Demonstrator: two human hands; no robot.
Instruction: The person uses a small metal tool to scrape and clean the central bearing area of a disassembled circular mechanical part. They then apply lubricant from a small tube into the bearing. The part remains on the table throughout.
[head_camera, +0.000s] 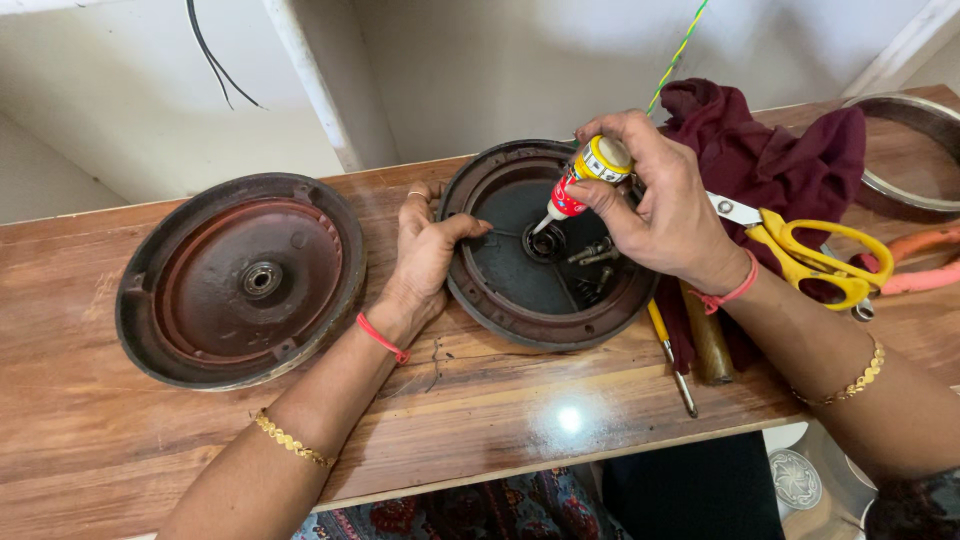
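My right hand (660, 205) grips a small oil bottle (585, 178) with a yellow cap end and red label, tipped nozzle-down over the centre hub of a round dark metal motor cover (500, 305). Several bolts (595, 255) lie inside that cover, just right of the hub. My left hand (425, 255) rests on the cover's left rim, thumb hooked over the edge. A second round cover (240, 280), rusty red inside with a bearing at its centre, lies to the left on the wooden table (470, 400), untouched.
Yellow-handled scissors (810, 250) lie on a maroon cloth (780, 160) at the right. A screwdriver (670, 355) and a wooden handle (708, 345) lie near the table's front edge. A metal ring (915, 150) sits at the far right. The wall is close behind.
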